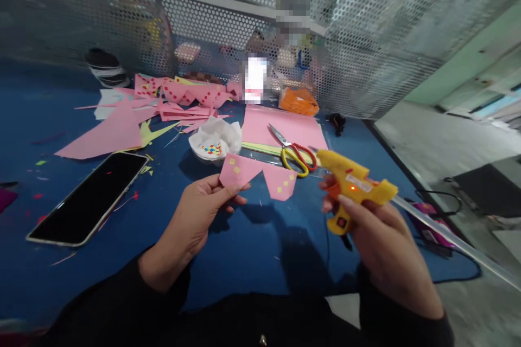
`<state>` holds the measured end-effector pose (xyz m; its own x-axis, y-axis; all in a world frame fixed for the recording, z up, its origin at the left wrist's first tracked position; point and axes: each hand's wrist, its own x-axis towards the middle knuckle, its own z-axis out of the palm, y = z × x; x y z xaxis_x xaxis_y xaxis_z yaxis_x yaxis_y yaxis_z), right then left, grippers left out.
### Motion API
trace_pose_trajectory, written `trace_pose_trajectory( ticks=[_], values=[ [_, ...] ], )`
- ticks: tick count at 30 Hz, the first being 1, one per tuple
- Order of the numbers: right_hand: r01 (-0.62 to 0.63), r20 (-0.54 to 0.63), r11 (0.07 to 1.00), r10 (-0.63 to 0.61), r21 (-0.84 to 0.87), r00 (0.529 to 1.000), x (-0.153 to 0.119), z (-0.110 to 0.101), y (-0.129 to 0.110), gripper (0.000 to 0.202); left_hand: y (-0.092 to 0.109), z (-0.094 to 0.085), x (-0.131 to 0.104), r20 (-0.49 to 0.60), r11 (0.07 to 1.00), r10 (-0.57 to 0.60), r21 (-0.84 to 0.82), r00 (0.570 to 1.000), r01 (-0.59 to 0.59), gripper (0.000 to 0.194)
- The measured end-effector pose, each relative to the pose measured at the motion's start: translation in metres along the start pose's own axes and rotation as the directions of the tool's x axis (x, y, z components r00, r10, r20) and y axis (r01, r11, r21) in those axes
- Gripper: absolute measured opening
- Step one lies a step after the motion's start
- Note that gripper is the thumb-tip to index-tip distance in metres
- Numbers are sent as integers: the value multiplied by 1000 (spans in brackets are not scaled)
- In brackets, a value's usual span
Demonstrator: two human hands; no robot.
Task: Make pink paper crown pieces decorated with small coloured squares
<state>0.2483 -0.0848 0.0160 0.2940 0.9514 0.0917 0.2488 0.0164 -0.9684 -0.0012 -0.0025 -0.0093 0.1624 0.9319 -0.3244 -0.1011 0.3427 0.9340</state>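
My left hand pinches one end of a pink paper cutout, which has two pointed lobes and a few small yellow squares on it. The cutout is held up above the blue table. In my right hand is a yellow glue gun, its nozzle turned toward the cutout but apart from it. A clear glue stick runs out of the gun's back, and a small orange light glows on its side. Beyond the cutout stands a white paper-lined bowl with tiny coloured paper bits inside.
Scissors with red and yellow handles lie on pink sheets. A phone rests at left beside pink paper scraps. Behind are an orange packet and a perforated metal screen. A black cable loops at right.
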Motion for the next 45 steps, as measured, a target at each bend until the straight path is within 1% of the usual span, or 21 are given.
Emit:
trace_pose_trajectory(
  ticks=[2, 3, 4, 5, 7, 9, 10, 13, 18, 20, 22, 23, 25, 27, 30, 32, 34, 37, 39, 42, 45],
  values=[
    [8, -111, 996, -17, -84, 994, 10, -22, 0, 33, 1, 1, -1, 5, 1000, -4, 4, 1000, 4, 21],
    [-1, -179, 979, -36, -204, 983, 17, -33, 2, 35, 2, 2, -2, 8, 1000, -4, 4, 1000, 4, 21],
    [-26, -249, 927, -73, -374, 966, 25, -43, 6, 33, 2, 3, -3, 10, 1000, -1, 5, 1000, 1, 20],
    [-21, -270, 827, -160, -561, 949, 33, -51, 11, 32, 2, 4, -4, 10, 1000, 4, 6, 1000, -5, 20],
    [-13, -178, 521, -268, -853, 947, 50, -64, 23, 35, 2, 4, -5, 9, 1000, 15, 7, 1000, -15, 20],
    [-35, -147, 399, -252, -916, 956, 65, -70, 37, 35, 2, 4, -6, 19, 1000, 16, 9, 1000, -16, 20],
    [-45, -118, 312, -219, -949, 969, 71, -71, 43, 33, 1, 4, -6, 23, 1000, 15, 11, 1000, -15, 20],
    [-10, -51, 228, -174, -974, 983, 83, -71, 57, 27, 0, 1, -7, 30, 1000, 7, 12, 1000, -7, 21],
    [104, 59, 201, -215, -974, 975, 85, -81, 68, 19, -2, -11, -14, -3, 1000, -5, -1, 1000, 5, 22],
    [170, 119, 186, -258, -968, 959, 80, -88, 67, 15, -2, -16, -19, -16, 1000, -12, 9, 1000, 13, 22],
    [227, 167, 170, -307, -959, 937, 76, -91, 57, 20, -4, -21, -23, -15, 999, -28, 19, 999, 28, 23],
    [288, 217, 149, -370, -946, 903, 74, -87, 47, 26, -4, -22, -24, -11, 999, -37, 19, 999, 37, 23],
    [477, 380, 138, -434, -868, 817, 72, -69, 19, 30, -5, -25, -27, 6, 998, -54, 9, 999, 54, 22],
    [577, 446, 152, -490, -802, 749, 74, -35, -17, 35, -6, -26, -29, 31, 998, -68, -9, 997, 68, 21],
    [726, 510, 314, -545, -611, 665, 89, 33, -61, 25, -7, -27, -30, 62, 996, -85, -31, 994, 87, 20],
    [802, 616, 367, -513, -472, 598, 107, 79, -73, 22, -7, -27, -29, 73, 995, -92, -39, 993, 95, 20],
    [825, 704, 356, -434, -438, 562, 129, 118, -73, 20, -7, -27, -29, 82, 992, -118, -36, 990, 121, 21],
    [844, 796, 250, -286, -475, 533, 158, 161, -57, 22, -8, -27, -30, 93, 986, -150, -62, 984, 156, 20],
    [860, 840, 131, -183, -493, 510, 171, 177, -46, 24, -11, -27, -31, 124, 983, -128, -116, 984, 143, 17],
    [859, 859, -30, -64, -511, 509, 177, 186, -37, 26, -18, -28, -32, 183, 975, -110, -172, 977, 142, 15],
    [859, 865, -119, -2, -498, 501, 173, 185, -36, 24, -24, -30, -32, 248, 967, -142, -171, 958, 187, 13]
  ],
)
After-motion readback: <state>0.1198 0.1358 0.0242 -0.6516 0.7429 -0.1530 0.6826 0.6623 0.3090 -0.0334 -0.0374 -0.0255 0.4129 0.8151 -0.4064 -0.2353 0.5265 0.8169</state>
